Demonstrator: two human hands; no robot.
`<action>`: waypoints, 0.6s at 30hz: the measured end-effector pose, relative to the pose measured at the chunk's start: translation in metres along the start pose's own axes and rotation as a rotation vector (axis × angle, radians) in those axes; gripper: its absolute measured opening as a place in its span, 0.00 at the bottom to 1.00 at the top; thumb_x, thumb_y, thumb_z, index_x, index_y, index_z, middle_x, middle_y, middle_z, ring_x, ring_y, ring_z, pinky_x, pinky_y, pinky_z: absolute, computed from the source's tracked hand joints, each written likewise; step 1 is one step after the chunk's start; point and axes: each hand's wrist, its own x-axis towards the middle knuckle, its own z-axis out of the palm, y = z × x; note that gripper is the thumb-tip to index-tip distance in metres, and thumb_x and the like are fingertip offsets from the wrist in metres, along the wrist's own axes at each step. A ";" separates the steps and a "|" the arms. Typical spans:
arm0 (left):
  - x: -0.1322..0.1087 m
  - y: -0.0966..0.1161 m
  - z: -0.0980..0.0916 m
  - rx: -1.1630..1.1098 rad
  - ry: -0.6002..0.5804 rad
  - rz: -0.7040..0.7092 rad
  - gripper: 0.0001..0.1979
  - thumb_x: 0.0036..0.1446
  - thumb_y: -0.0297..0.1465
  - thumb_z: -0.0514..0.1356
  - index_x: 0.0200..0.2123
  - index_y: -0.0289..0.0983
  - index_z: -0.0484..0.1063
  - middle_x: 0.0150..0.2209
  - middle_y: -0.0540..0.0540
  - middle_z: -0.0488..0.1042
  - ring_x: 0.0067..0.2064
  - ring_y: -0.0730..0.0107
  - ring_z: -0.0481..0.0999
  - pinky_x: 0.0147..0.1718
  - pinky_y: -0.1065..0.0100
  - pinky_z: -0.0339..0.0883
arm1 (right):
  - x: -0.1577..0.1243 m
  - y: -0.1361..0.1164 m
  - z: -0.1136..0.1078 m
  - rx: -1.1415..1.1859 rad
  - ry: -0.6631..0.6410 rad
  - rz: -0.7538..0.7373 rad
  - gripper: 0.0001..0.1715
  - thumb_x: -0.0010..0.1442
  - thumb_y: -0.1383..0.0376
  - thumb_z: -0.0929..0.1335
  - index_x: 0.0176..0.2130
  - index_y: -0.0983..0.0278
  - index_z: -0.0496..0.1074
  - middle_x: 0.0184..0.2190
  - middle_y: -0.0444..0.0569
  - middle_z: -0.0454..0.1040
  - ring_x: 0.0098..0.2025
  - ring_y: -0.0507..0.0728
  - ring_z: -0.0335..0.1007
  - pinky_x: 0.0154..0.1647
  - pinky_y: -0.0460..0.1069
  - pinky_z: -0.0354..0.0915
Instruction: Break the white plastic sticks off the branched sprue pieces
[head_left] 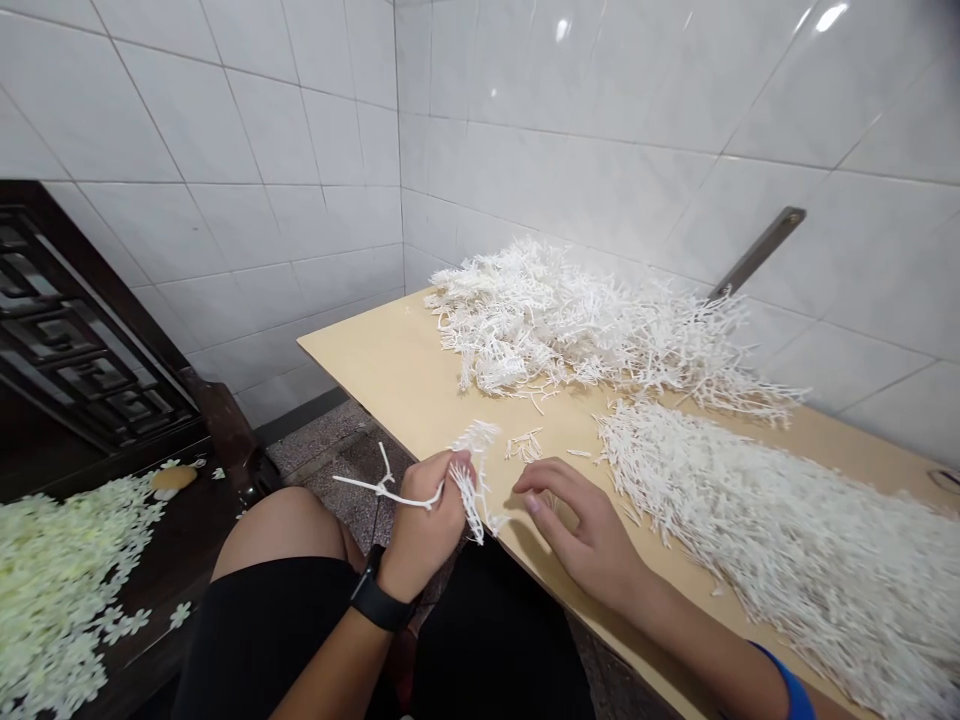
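A white tiled wall [600, 90] forms a corner behind a pale wooden surface [390, 370]. Two big heaps of white plastic stems cover much of it: the near heap [787, 530] runs along the right side toward the person, and the far heap [570, 320], more tangled, lies against the wall. A grey metal bracket [757, 250] slants up the wall behind the far heap. On the left stands a dark carved wooden bench [67, 330], and a spread of pale green flower pieces [52, 580] lies on its seat.

The person sits at the surface's near edge in black shorts [285, 630]. The left hand [424, 525] hangs just off the edge, above the lap, its grip pressed together around a white sprig [474, 490]. The sprig's bristly end sticks up and down from the fist over the edge, and its thin forked stem points left over the knee. The right hand [585, 525] rests on the surface just beside the sprig, with its grip loosely spread and its bent fingertips touching the wood, pinching nothing that shows. A few loose white bits [525, 443] lie just beyond both hands. A black watch [379, 603] circles the left wrist.
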 end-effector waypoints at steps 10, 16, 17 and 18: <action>-0.003 0.001 0.014 0.242 -0.043 0.145 0.18 0.66 0.31 0.47 0.21 0.39 0.55 0.20 0.52 0.60 0.24 0.72 0.60 0.27 0.69 0.52 | -0.002 -0.009 0.003 0.106 -0.192 0.016 0.10 0.61 0.72 0.62 0.28 0.62 0.62 0.27 0.44 0.67 0.31 0.53 0.63 0.34 0.48 0.61; -0.002 0.001 0.014 0.271 -0.025 0.099 0.18 0.66 0.31 0.47 0.21 0.39 0.53 0.20 0.52 0.59 0.23 0.72 0.59 0.26 0.68 0.51 | -0.002 -0.010 0.001 -0.024 -0.124 -0.083 0.09 0.57 0.73 0.61 0.28 0.61 0.58 0.26 0.44 0.63 0.30 0.53 0.60 0.32 0.49 0.58; -0.002 0.000 0.015 0.269 -0.024 0.093 0.19 0.65 0.31 0.47 0.20 0.39 0.53 0.19 0.52 0.59 0.23 0.72 0.59 0.26 0.68 0.51 | -0.003 -0.010 0.001 -0.050 -0.122 -0.099 0.09 0.56 0.73 0.61 0.28 0.61 0.58 0.26 0.44 0.62 0.30 0.54 0.59 0.33 0.49 0.57; -0.002 -0.001 0.015 0.261 -0.022 0.082 0.19 0.65 0.32 0.47 0.20 0.39 0.54 0.19 0.52 0.59 0.23 0.72 0.59 0.26 0.68 0.51 | -0.003 -0.010 0.000 -0.075 -0.117 -0.116 0.09 0.56 0.73 0.61 0.28 0.61 0.57 0.26 0.44 0.62 0.30 0.54 0.59 0.32 0.49 0.57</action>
